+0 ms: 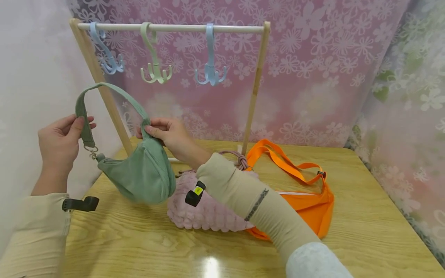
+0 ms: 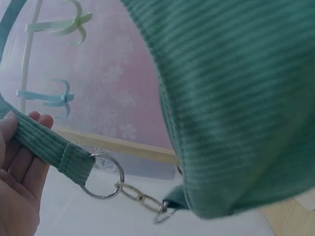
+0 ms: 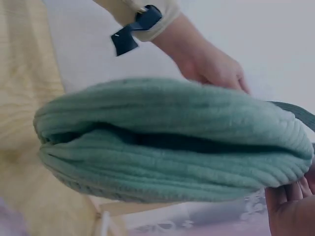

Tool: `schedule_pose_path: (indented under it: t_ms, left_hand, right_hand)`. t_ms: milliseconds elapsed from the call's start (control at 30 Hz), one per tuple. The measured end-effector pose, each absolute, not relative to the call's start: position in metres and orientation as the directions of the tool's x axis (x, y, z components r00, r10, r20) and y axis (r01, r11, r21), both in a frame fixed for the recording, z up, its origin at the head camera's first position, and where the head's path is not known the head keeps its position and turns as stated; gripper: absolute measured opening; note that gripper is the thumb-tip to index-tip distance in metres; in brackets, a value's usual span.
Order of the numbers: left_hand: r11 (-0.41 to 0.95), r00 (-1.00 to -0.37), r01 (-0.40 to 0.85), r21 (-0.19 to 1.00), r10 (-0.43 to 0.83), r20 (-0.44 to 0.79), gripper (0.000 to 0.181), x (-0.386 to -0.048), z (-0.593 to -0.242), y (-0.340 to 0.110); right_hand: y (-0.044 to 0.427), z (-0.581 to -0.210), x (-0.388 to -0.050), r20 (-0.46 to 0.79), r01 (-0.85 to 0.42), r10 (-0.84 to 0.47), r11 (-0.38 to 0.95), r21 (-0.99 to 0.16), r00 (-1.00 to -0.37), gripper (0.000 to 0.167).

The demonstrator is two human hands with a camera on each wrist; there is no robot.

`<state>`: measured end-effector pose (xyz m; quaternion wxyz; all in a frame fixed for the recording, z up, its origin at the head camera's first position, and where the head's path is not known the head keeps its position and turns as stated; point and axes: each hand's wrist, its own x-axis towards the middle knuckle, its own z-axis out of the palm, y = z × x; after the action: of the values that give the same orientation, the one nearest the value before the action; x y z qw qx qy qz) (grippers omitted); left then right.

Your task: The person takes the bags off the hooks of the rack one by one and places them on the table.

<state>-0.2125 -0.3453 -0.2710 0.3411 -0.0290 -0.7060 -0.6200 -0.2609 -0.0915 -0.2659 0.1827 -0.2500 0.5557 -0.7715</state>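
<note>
A green corduroy shoulder bag (image 1: 139, 173) hangs in the air above the table's left side, its strap arched upward. My left hand (image 1: 60, 141) pinches the strap near its metal ring and short chain, which show close up in the left wrist view beside the strap end (image 2: 76, 162). Where the strap meets the bag's other end, my right hand (image 1: 172, 137) grips it between thumb and fingers. In the right wrist view the bag's folded end (image 3: 172, 147) fills the middle and hides part of both hands.
Behind the bag stands a wooden rack (image 1: 257, 83) with a white rail (image 1: 180, 27). From it hang a blue hook (image 1: 109, 58), a green hook (image 1: 154, 58) and another blue hook (image 1: 210, 61). A pink bag (image 1: 205, 212) and an orange bag (image 1: 313, 212) lie on the wooden table (image 1: 368, 216).
</note>
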Motion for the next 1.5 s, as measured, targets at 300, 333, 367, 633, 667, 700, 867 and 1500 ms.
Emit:
schedule_pose_path:
  t_ms: [300, 333, 367, 633, 667, 700, 867, 1500]
  left_hand:
    - [0.423, -0.768, 0.372, 0.826, -0.36, 0.53, 0.039, -0.208, -0.264, -0.355]
    - [0.437, -0.768, 0.365, 0.822, -0.359, 0.531, 0.039, -0.207, -0.262, -0.356]
    - [0.458, -0.768, 0.351, 0.816, -0.358, 0.531, 0.041, -0.207, -0.261, -0.357]
    - [0.572, -0.816, 0.237, 0.785, -0.321, 0.48, 0.047, -0.207, -0.254, -0.366]
    - [0.579, -0.828, 0.22, 0.785, -0.314, 0.464, 0.047, -0.207, -0.253, -0.366]
    - [0.582, -0.842, 0.207, 0.786, -0.303, 0.446, 0.048, -0.208, -0.253, -0.367]
    - [0.68, -0.898, 0.151, 0.718, -0.21, 0.388, 0.053, -0.221, -0.253, -0.363]
    - [0.849, -0.973, 0.125, 0.514, 0.005, 0.229, 0.043, -0.276, -0.327, -0.359]
  right_hand:
    - [-0.103, -0.302, -0.251, 0.06, 0.127, -0.502, -0.329, -0.936, -0.863, 0.023]
    - [-0.104, -0.306, -0.25, 0.054, 0.123, -0.494, -0.319, -0.94, -0.868, 0.024]
    - [-0.105, -0.309, -0.249, 0.046, 0.122, -0.486, -0.308, -0.944, -0.873, 0.025]
    - [-0.113, -0.337, -0.236, -0.017, 0.179, -0.491, -0.285, -0.942, -0.871, 0.018]
    - [-0.114, -0.34, -0.234, -0.019, 0.182, -0.494, -0.284, -0.941, -0.869, 0.018]
    - [-0.115, -0.342, -0.232, -0.024, 0.188, -0.495, -0.284, -0.94, -0.868, 0.017]
    - [-0.117, -0.351, -0.226, -0.05, 0.202, -0.488, -0.265, -0.943, -0.872, 0.016]
    - [-0.101, -0.371, -0.26, -0.195, 0.198, -0.313, 0.021, -0.98, -0.93, 0.026]
